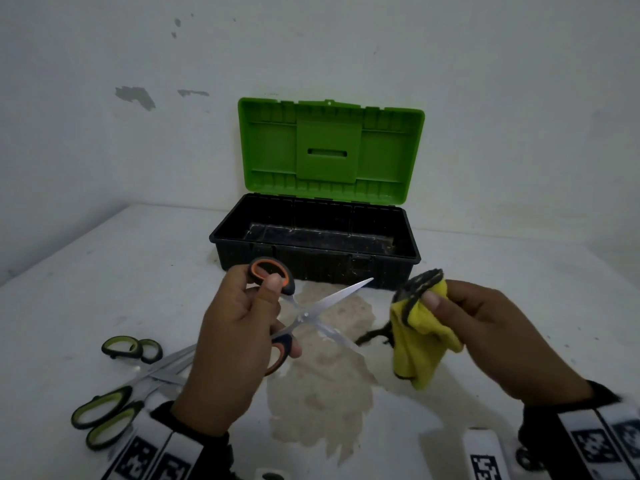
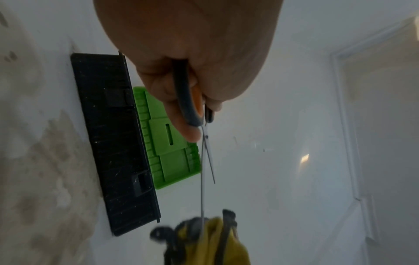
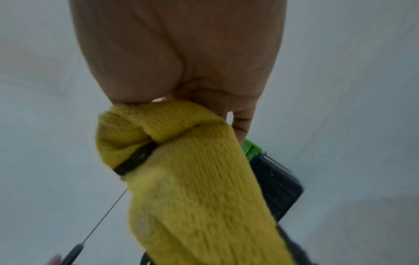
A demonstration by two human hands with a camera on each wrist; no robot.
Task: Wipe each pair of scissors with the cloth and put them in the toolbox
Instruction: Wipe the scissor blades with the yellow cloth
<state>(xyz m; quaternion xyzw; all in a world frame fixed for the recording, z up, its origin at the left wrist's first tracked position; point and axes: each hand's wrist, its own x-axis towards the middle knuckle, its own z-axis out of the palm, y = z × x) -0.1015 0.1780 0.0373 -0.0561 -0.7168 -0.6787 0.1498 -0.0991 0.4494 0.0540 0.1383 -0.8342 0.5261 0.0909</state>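
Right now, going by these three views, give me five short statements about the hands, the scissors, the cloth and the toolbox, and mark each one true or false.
1. The left hand holds the orange-handled scissors with the blades spread apart. True.
2. The right hand is empty. False: it grips the yellow cloth.
3. The toolbox stands with its green lid closed. False: the lid is raised and the black tray is open.
4. Two pairs of green-handled scissors lie on the table to the left of the left hand. True.
5. A pair of scissors already lies in the toolbox. False: no scissors show in the tray.
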